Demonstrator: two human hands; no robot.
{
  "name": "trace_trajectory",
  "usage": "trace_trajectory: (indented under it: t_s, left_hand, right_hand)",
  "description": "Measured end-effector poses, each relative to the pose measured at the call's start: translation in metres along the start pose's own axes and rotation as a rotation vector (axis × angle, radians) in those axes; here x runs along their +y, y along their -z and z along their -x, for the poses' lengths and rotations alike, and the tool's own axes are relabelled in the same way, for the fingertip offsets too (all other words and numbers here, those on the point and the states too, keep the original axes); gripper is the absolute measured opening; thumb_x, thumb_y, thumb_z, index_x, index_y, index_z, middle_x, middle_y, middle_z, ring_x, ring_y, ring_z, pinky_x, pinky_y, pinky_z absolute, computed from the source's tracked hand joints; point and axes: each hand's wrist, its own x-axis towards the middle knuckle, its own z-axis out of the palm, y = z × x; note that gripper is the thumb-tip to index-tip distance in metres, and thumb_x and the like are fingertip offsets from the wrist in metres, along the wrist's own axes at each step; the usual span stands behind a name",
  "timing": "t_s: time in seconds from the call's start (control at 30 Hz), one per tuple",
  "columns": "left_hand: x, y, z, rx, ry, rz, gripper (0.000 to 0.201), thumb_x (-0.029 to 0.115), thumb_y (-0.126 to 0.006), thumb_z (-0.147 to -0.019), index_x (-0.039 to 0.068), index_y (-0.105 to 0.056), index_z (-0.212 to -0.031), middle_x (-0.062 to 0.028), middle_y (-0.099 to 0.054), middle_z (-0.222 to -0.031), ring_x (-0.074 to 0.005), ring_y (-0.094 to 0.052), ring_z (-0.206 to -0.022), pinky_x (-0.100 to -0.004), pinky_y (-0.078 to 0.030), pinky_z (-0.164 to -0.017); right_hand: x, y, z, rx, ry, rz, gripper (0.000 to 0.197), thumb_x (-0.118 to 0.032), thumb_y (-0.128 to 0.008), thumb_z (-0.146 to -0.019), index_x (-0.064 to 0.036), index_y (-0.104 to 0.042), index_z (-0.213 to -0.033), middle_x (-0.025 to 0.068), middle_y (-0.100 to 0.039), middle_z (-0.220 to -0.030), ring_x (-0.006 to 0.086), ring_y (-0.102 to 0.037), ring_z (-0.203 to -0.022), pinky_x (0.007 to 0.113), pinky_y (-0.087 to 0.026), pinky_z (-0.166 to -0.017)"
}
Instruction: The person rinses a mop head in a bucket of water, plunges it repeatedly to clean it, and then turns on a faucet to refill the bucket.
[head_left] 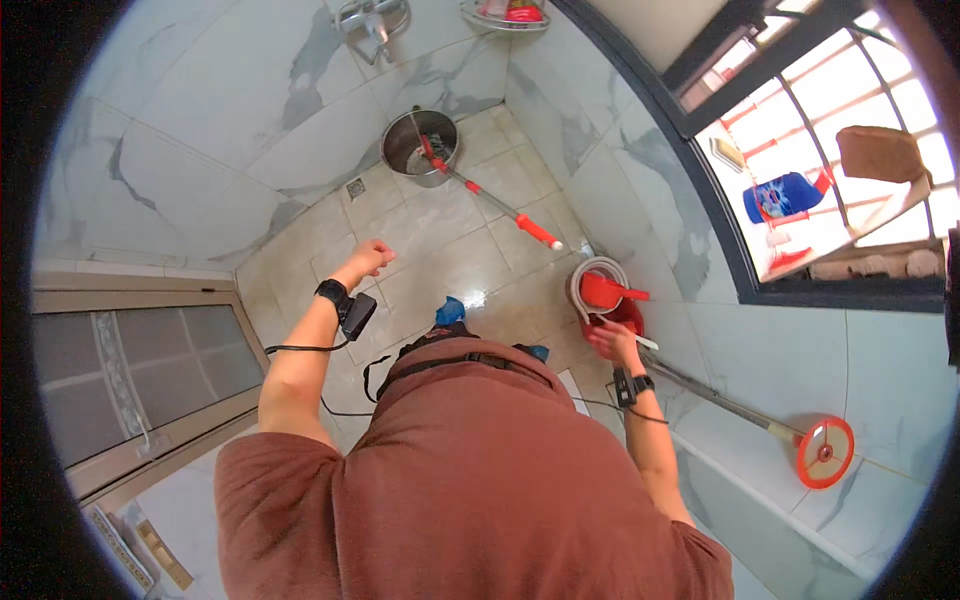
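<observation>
While the left hand (370,258) hangs loosely closed, nothing visible in it, the right hand (612,342) is by the red bucket (631,316) at right, grip unclear; the red dipper (603,291) probably rests there for easy reach.

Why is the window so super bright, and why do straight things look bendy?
In the head view, the window is washed out, probably by daylight, and the floor has a shiny glare spot; also in the head view, fisheye distortion bows the window frame, and the corners are black.
</observation>
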Motion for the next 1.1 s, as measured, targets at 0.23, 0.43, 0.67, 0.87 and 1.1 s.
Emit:
trace_trajectory:
  t_s: [0.23,0.43,0.67,0.87,1.1]
  left_hand:
    - [-0.054,0.079,-0.009,0.064,0.021,0.068,0.023,0.027,-0.059,-0.075,0.006,-0.055,-0.083,-0.0011,-0.055,-0.074,-0.0115,-0.051,-0.068,-0.0272,-0.044,-0.058]
    - [-0.086,0.116,-0.001,0.174,0.018,0.251,0.02,0.026,-0.059,-0.076,0.007,-0.055,-0.082,0.0007,-0.055,-0.072,-0.0099,-0.051,-0.069,-0.0269,-0.044,-0.058]
    - [-0.05,0.12,-0.014,0.202,0.017,0.288,0.02,0.024,-0.06,-0.076,0.006,-0.056,-0.082,-0.0004,-0.056,-0.071,-0.0098,-0.052,-0.067,-0.0254,-0.044,-0.056]
    - [0.019,0.113,-0.068,0.106,-0.159,0.243,0.024,0.025,-0.061,-0.076,0.003,-0.057,-0.086,-0.0042,-0.059,-0.077,-0.011,-0.054,-0.069,-0.0254,-0.043,-0.058]
    - [0.086,0.137,-0.093,0.201,-0.34,0.214,0.025,0.025,-0.061,-0.076,0.003,-0.057,-0.089,-0.0047,-0.059,-0.082,-0.0117,-0.054,-0.073,-0.0264,-0.044,-0.062]
  right_hand:
    - [-0.031,-0.148,-0.09,0.043,0.241,0.195,0.078,0.008,-0.056,-0.071,-0.0131,-0.012,-0.132,0.0138,-0.051,-0.097,0.0253,-0.057,-0.077,0.034,-0.049,-0.056]
    - [-0.081,-0.215,-0.1,-0.058,0.36,-0.078,0.07,-0.003,-0.055,-0.077,-0.0166,-0.016,-0.134,0.01,-0.051,-0.108,0.0202,-0.054,-0.084,0.028,-0.047,-0.064]
    - [-0.168,-0.342,-0.076,-0.38,1.299,1.145,0.024,-0.007,-0.06,-0.072,-0.0051,-0.057,-0.095,0.0119,-0.055,-0.104,0.0266,-0.051,-0.096,0.035,-0.041,-0.082]
    - [-0.175,-0.444,-0.102,-1.263,1.214,1.446,0.015,-0.014,-0.057,-0.066,-0.0048,-0.055,-0.078,0.0158,-0.057,-0.09,0.0315,-0.052,-0.087,0.037,-0.041,-0.072]
    - [-0.275,-0.56,-0.164,-0.849,1.126,0.931,0.033,-0.024,-0.059,-0.078,-0.0045,-0.052,-0.053,-0.0034,-0.047,-0.048,0.0046,-0.041,-0.045,0.023,-0.036,-0.044]
